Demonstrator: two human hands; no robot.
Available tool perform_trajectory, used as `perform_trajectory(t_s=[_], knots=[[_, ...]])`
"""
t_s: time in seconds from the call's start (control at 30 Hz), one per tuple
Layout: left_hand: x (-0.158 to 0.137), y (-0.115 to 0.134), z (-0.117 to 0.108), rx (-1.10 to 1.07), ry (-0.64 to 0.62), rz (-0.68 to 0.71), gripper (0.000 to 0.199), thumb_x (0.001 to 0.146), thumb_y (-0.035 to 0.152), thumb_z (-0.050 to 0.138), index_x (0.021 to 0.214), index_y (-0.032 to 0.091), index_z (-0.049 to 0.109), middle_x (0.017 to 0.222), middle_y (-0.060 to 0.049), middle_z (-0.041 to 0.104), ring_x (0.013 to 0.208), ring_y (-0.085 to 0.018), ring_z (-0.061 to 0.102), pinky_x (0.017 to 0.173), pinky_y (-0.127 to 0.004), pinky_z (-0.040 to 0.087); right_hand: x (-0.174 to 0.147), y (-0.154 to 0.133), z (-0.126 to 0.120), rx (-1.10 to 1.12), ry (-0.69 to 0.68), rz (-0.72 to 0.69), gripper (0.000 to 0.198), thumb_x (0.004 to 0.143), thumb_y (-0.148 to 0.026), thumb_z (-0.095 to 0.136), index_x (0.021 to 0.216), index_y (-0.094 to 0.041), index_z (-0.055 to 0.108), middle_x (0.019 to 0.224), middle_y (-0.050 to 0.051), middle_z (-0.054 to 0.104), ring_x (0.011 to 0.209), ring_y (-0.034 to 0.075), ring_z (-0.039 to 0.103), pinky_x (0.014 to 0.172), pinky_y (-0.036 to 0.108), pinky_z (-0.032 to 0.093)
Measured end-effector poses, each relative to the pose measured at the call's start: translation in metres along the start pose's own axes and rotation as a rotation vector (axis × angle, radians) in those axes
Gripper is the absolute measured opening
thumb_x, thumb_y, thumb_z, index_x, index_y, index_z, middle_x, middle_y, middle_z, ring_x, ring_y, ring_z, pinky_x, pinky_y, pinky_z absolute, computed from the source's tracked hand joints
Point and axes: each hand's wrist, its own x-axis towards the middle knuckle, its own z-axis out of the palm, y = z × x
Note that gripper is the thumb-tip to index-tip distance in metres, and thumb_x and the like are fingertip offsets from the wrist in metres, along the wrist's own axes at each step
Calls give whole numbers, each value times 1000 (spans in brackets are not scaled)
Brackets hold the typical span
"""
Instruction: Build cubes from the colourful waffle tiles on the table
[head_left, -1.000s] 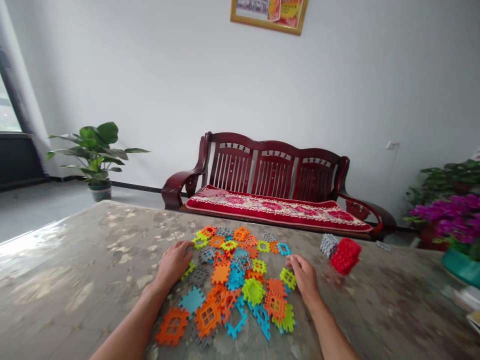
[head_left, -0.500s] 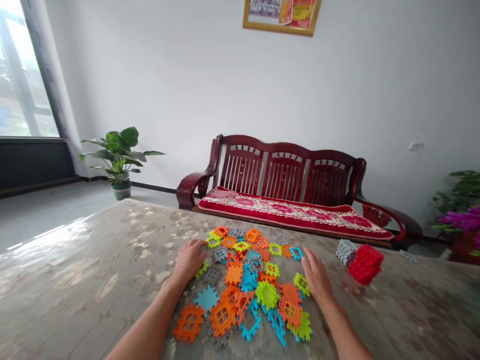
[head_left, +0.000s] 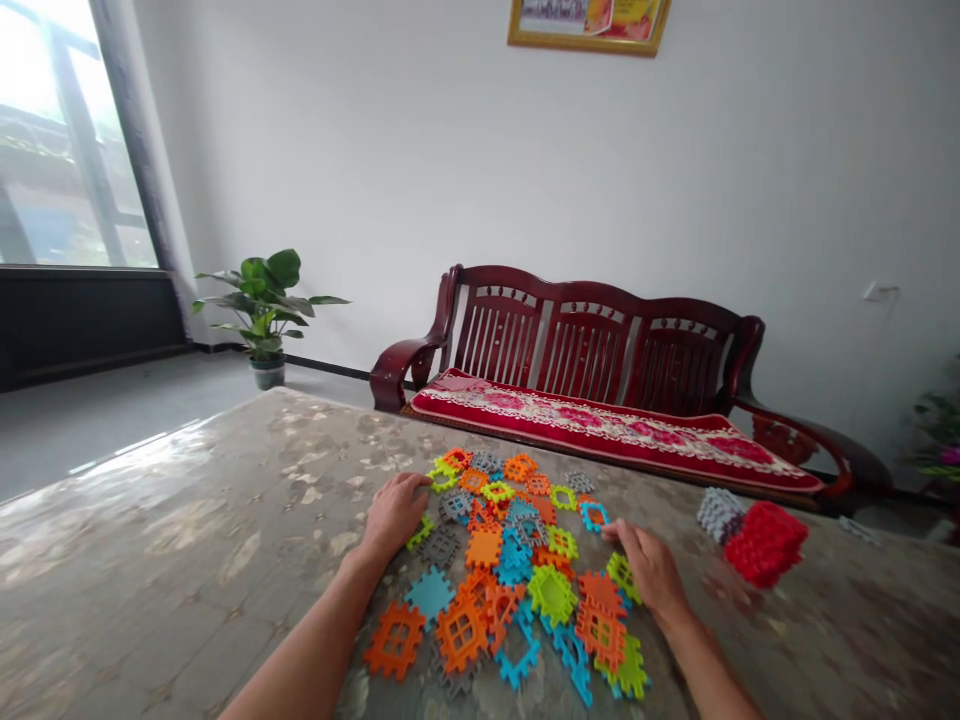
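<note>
A loose spread of interlocking plastic tiles, orange, blue, green and grey, lies on the table between my hands. My left hand (head_left: 397, 512) rests at the pile's left edge, fingers loosely bent, its tips beside a green window tile (head_left: 442, 476). On the other side, my right hand (head_left: 646, 568) reaches in with fingers extended; they end close to a blue frame tile (head_left: 594, 516), though contact is hard to make out. Just under that hand is a green window tile (head_left: 622, 577). Nothing shows in either hand. An orange window tile (head_left: 394, 640) lies nearest me on the left.
Right of the pile stand a red knobbly block (head_left: 766, 543) and a grey one (head_left: 720, 514). The table (head_left: 187, 540) has a patterned cover. Behind it are a wooden bench (head_left: 585, 350) with a red cloth (head_left: 615, 428) and a potted plant (head_left: 266, 310).
The view has swung slightly left, so everything sits farther right. My right hand's fingers have bent and drawn a little lower beside the blue frame tile. My left hand stays at its edge.
</note>
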Motion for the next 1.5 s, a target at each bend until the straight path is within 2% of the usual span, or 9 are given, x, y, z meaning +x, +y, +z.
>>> perform_trajectory(t_s=[0.1, 0.2, 0.33, 0.47, 0.67, 0.8, 0.97, 1.2, 1.5], knots=[[0, 1, -1, -18, 10, -3, 35, 84, 24, 45, 108, 25, 71, 122, -4, 68, 113, -21, 61, 100, -33, 42, -1, 0, -3, 2, 89, 44, 62, 89, -67, 32, 96, -22, 75, 92, 10, 76, 91, 26, 69, 86, 36, 51], [0, 1, -2, -22, 20, -3, 35, 85, 24, 45, 107, 25, 71, 119, -4, 69, 109, -20, 63, 98, -31, 44, 3, 5, -3, -7, 169, -48, 60, 89, -65, 34, 107, -22, 72, 114, 11, 71, 112, 27, 62, 102, 40, 45], [-1, 2, -2, -7, 12, 4, 35, 84, 23, 45, 107, 26, 71, 120, -4, 69, 110, -20, 62, 98, -31, 44, 5, 5, 2, -34, 32, -101, 57, 88, -62, 39, 114, -22, 71, 130, 10, 64, 124, 26, 55, 112, 43, 37], [-1, 2, -2, 20, 12, 7, 36, 83, 22, 45, 108, 27, 71, 121, -3, 68, 112, -20, 62, 99, -31, 44, 0, -8, 2, -13, -118, -118, 53, 90, -62, 37, 99, -26, 76, 117, 7, 70, 116, 25, 60, 108, 42, 41], [0, 0, -2, 38, 11, 30, 36, 84, 24, 45, 109, 26, 70, 122, -4, 67, 114, -21, 61, 101, -32, 43, -8, -15, -3, 242, 43, 79, 64, 80, -76, 44, 86, -21, 75, 92, 11, 76, 93, 29, 69, 88, 40, 53], [0, -1, -1, 35, 19, 34, 36, 84, 25, 44, 109, 27, 70, 121, -4, 68, 113, -22, 62, 100, -33, 44, -8, -16, -4, 375, 34, 124, 62, 75, -76, 55, 86, -19, 75, 92, 12, 76, 91, 30, 70, 85, 39, 55], [1, -3, 1, 47, 24, 36, 35, 85, 26, 45, 109, 27, 70, 121, -3, 68, 112, -21, 62, 99, -32, 44, -6, -15, -2, 328, -36, 66, 55, 71, -71, 64, 86, -20, 76, 88, 9, 76, 88, 27, 70, 83, 37, 54], [0, -2, 0, 60, 13, 47, 37, 84, 27, 45, 112, 25, 69, 123, -5, 67, 113, -22, 62, 100, -33, 45, -4, -2, 3, 430, 1, 116, 57, 71, -71, 64, 87, -17, 75, 89, 11, 76, 86, 29, 70, 82, 40, 54], [-3, -3, -1, 19, -14, 60, 35, 86, 30, 45, 110, 29, 70, 125, -2, 67, 114, -21, 62, 100, -31, 45, -16, -17, -5, 511, 59, 186, 54, 61, -67, 73, 85, -18, 74, 85, 10, 76, 83, 28, 70, 77, 39, 55]])
